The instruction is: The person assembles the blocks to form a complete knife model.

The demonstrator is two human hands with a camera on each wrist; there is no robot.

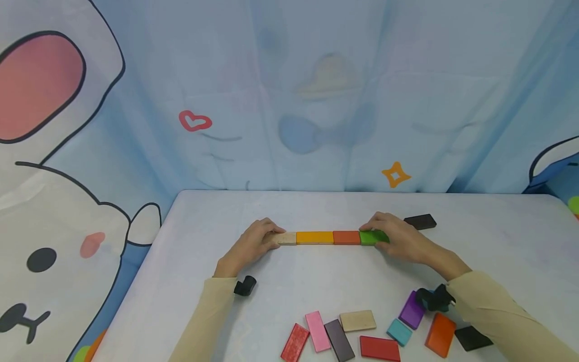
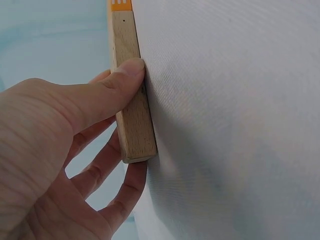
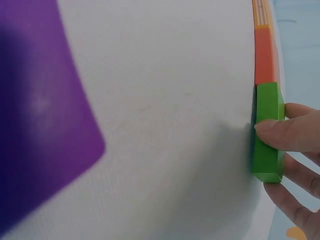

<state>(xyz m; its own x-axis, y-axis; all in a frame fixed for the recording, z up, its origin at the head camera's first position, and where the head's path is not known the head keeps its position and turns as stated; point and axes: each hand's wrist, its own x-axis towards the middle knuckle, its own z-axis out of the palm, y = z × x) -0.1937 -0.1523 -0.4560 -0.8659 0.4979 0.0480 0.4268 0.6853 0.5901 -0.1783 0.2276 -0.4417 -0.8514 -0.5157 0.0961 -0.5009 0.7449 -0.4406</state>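
The row of blocks (image 1: 327,238) lies left to right towards the far side of the bench (image 1: 289,286). Nearest the person sit loose ones, such as a red block (image 1: 380,348), a pink block (image 1: 318,331) and a purple block (image 1: 412,310), probably placed within reach yet out of the row's way. Past them the left hand (image 1: 251,245), its grip narrowed to the block's thickness, pinches the wooden end block (image 2: 132,125), thumb on the near side, fingers behind; the right hand (image 1: 402,239) pinches the green end block (image 3: 268,155) in a similarly narrow grip. Holding both ends seems meant to press the pieces together; the yellow block (image 1: 315,238) and orange block (image 1: 347,238) between have no fingers on them, apparently steadied by their neighbours. Farther off lies a dark block (image 1: 420,221), apart from the row.
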